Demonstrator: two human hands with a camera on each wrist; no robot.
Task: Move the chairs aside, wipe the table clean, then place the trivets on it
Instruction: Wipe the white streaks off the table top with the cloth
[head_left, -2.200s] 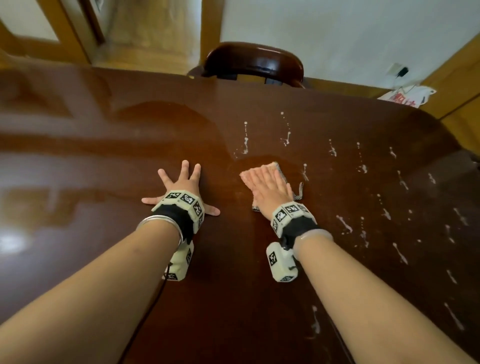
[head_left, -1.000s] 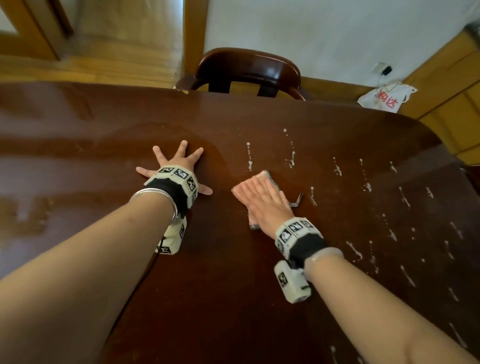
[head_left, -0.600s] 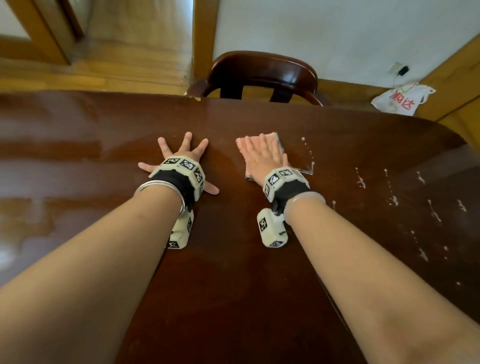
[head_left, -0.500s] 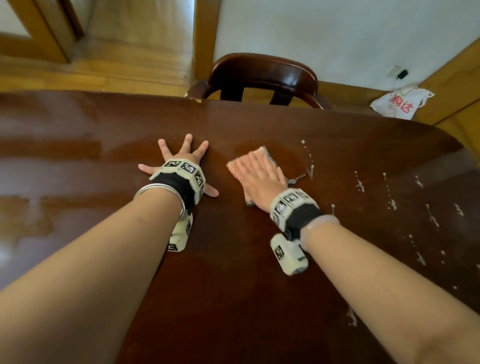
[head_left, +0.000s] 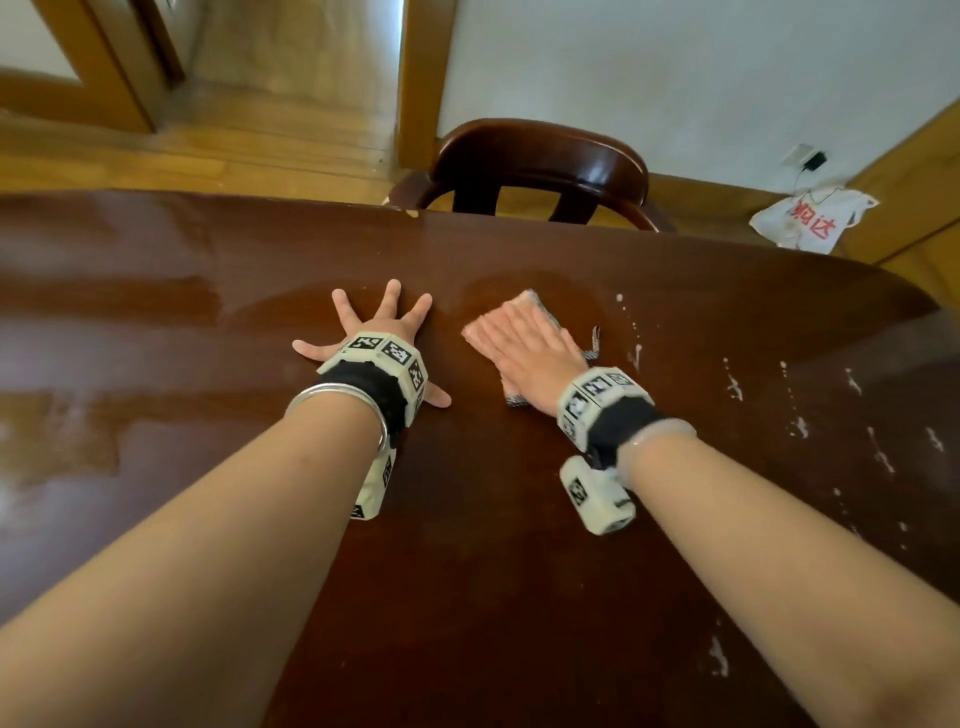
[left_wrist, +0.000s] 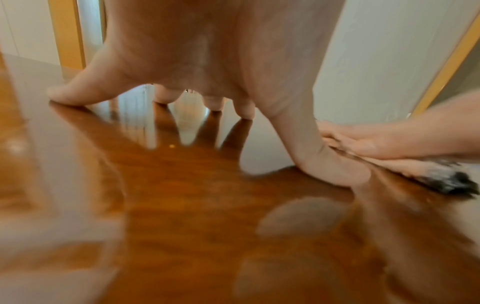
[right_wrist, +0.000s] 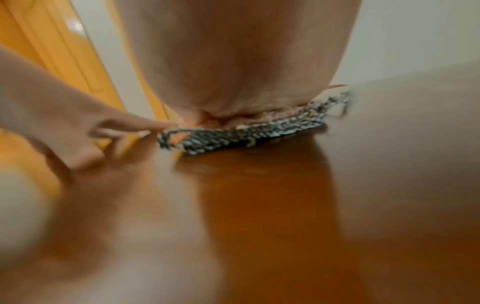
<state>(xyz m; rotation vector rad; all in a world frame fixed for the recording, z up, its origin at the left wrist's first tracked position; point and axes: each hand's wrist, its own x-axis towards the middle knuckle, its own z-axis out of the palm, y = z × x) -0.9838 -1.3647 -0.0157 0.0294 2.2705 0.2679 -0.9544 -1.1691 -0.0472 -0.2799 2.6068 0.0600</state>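
Observation:
A dark glossy wooden table fills the head view. My right hand lies flat with straight fingers on a grey-and-pink knitted cloth, pressing it onto the tabletop; the cloth's speckled edge shows under the palm in the right wrist view. My left hand is spread flat on the table just left of the cloth, fingertips down on the wood. White splatter marks dot the table to the right of the cloth. A dark wooden chair stands at the far edge. No trivets are in view.
Beyond the table are a wooden floor, a door frame and a white wall. A white bag with red print lies on the floor at the far right, below a wall socket.
The right hand has swept the cloth back and forth across the table's middle. Several white marks near the centre are gone. The left hand has stayed planted.

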